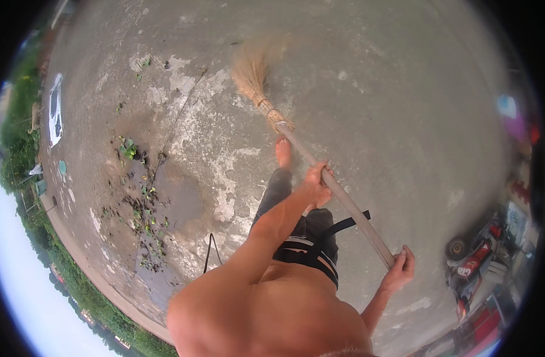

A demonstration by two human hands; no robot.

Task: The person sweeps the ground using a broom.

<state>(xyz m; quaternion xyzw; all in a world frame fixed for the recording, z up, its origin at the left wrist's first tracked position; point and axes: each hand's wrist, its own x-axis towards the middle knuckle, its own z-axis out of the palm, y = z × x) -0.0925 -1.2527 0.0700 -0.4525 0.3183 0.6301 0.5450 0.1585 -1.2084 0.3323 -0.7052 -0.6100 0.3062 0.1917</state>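
Observation:
A straw broom point(253, 80) with a long wooden handle point(352, 207) slants across the view, its bristles spread over worn concrete and a little blurred at the tips. Partway down the handle, my left hand point(318, 178) is wrapped round the wood. My right hand point(399, 270) holds the top end of the handle at the lower right, thumb and fingers against it. My bare foot point(283, 152) stands just below the broom's bound straw neck. Wet leaves and dark plant debris point(149, 223) lie scattered on the concrete to the left.
A red and black motorcycle point(475, 259) stands at the right. A low parapet point(107, 292) edges the concrete at the left, with greenery beyond. A white sheet or bag point(55, 109) and a small green object point(62, 167) lie near that edge. A dark puddle point(181, 196) borders the debris.

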